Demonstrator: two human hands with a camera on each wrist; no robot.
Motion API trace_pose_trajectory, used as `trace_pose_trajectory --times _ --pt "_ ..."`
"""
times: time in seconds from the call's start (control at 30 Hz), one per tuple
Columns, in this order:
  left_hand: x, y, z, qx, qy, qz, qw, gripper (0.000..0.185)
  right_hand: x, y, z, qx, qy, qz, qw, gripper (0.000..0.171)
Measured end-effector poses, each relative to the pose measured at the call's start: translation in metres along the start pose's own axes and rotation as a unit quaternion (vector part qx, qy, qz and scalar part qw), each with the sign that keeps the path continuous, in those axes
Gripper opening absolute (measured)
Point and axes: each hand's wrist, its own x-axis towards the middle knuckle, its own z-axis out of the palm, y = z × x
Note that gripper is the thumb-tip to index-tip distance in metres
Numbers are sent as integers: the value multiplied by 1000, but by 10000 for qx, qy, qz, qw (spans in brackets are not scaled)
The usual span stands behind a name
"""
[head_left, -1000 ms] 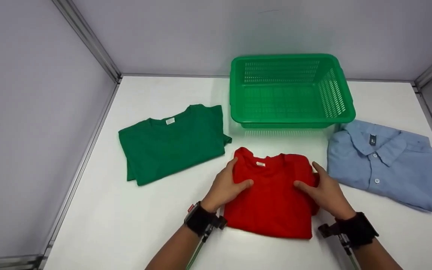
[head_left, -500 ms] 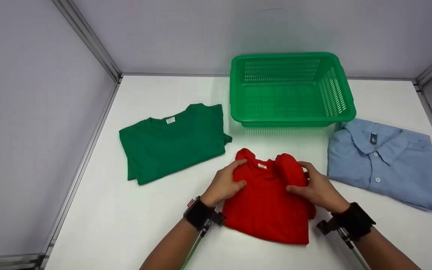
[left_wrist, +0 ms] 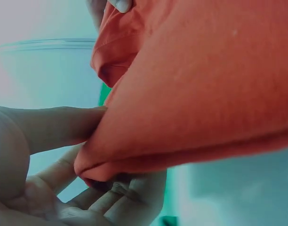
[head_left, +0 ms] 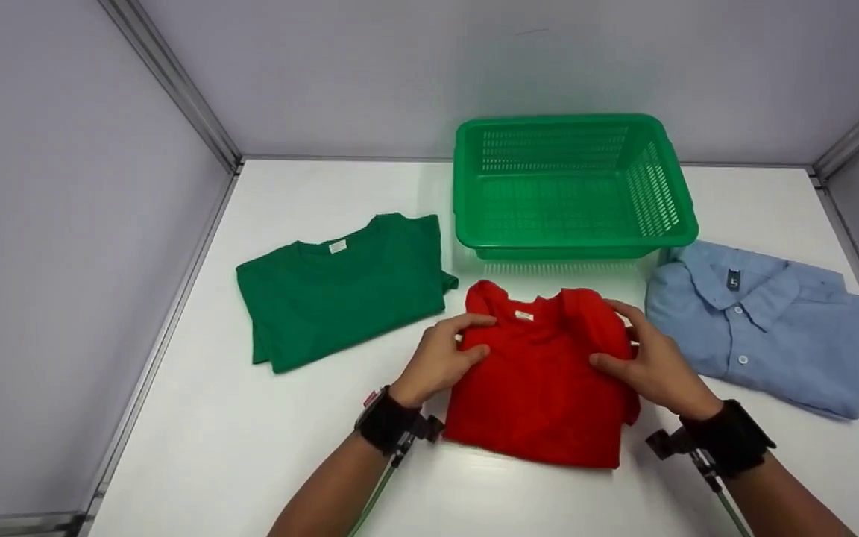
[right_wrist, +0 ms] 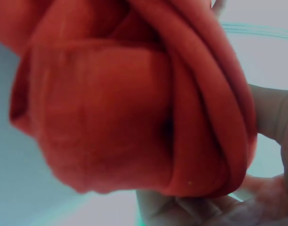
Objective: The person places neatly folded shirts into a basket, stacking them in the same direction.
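A folded red T-shirt (head_left: 541, 380) lies at the front middle of the white table (head_left: 310, 462). My left hand (head_left: 441, 356) grips its left edge, thumb on top and fingers curled underneath. My right hand (head_left: 649, 365) grips its right edge the same way. In the left wrist view the red T-shirt (left_wrist: 196, 89) rests over my fingers (left_wrist: 120, 200). In the right wrist view the bunched red T-shirt (right_wrist: 130, 103) fills the frame above my palm (right_wrist: 219, 209).
A green plastic basket (head_left: 571, 186) stands behind the red shirt, with nothing in it. A folded green T-shirt (head_left: 344, 287) lies at the left, a folded light blue button shirt (head_left: 761, 321) at the right. Grey walls enclose the table on three sides.
Both hands slid their fingers under the red shirt's sides and closed on it. Its top edge bunched and lifted slightly.
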Motion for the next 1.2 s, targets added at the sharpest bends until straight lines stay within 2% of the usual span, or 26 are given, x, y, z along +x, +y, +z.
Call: trace_pose_trajectory --times 0.2,0.37,0.57,0.73,0.9,1.03,1.1,1.2 --pt "7 35 -19 453 334 823 9950 39 4 -28 -22 -298 727 -554 9954 85" --pt "29 72 -41 726 521 1429 9857 39 20 -58 -47 -601 1368 -1030 9834 85" --pt "59 109 -68 642 563 1728 9813 41 43 -92 -77 -790 1876 -1487 9677 82" --pt "82 132 -87 381 643 1923 9785 42 70 -120 -104 -1010 2200 -1674 9557 78" --pt "99 139 -93 261 644 2095 9753 43 90 -129 -119 -1039 2282 -1728 9525 78" --pt "107 131 -89 297 587 2150 9744 45 102 -120 -119 -1001 2093 -1636 9589 80" --pt "109 122 -84 299 556 2037 9770 46 106 -112 -115 -992 1922 -1512 9645 81" --pt "108 108 -78 261 463 1596 9857 48 109 -99 -107 -1010 1535 -1227 9753 81"
